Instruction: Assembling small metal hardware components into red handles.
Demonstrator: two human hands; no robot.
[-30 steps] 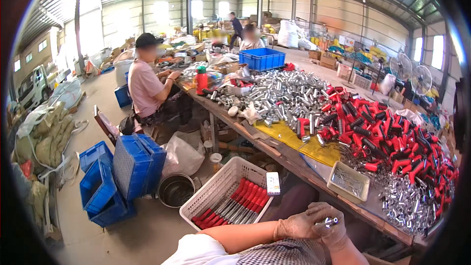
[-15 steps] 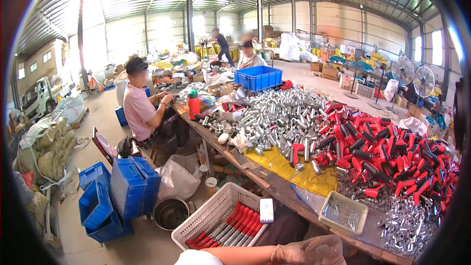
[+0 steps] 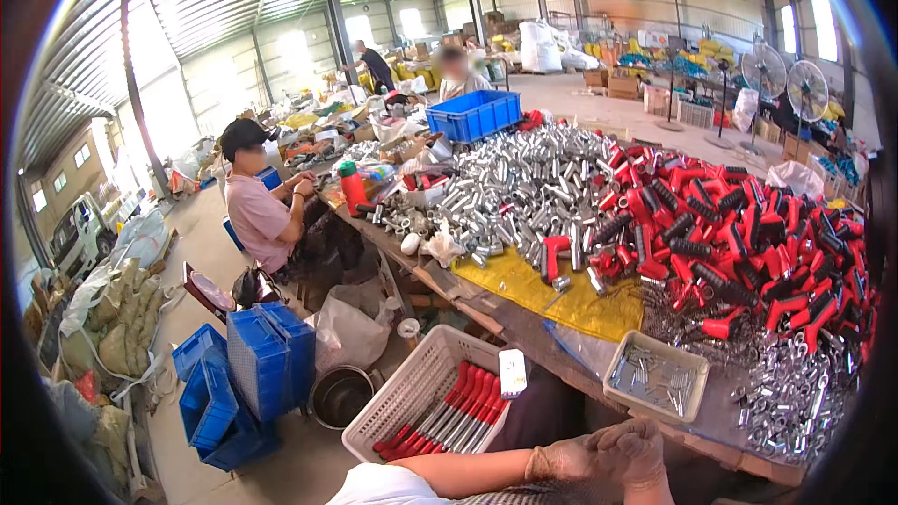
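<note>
My two gloved hands meet low in the head view, just in front of the table edge. My left hand point(image 3: 564, 460) reaches in from the left, with its fingers folded in against the other hand. My right hand point(image 3: 640, 456) is bent, its fingers curled and pressed together over the left fingertips. Whatever lies between them, if anything, is hidden. To their left, a white plastic crate point(image 3: 374, 416) holds a row of red-gripped metal tools point(image 3: 460, 404). A small white rectangular object point(image 3: 513, 373) rests on the crate's right rim. Beyond my hands, a shallow tray point(image 3: 693, 409) contains thin metal pins.
Silver metal sleeves point(image 3: 524, 192), red-and-black handles point(image 3: 716, 248) and ring-ended metal parts point(image 3: 786, 411) are heaped on the table. A yellow cloth point(image 3: 510, 290) lies under some. Blue crates point(image 3: 271, 360) and a metal pot point(image 3: 340, 396) stand left. A person point(image 3: 257, 215) sits beside the table.
My right hand has come into view and closed against the left. The whole view has tilted and shifted a little. The crate, tray and heaps stay in place.
</note>
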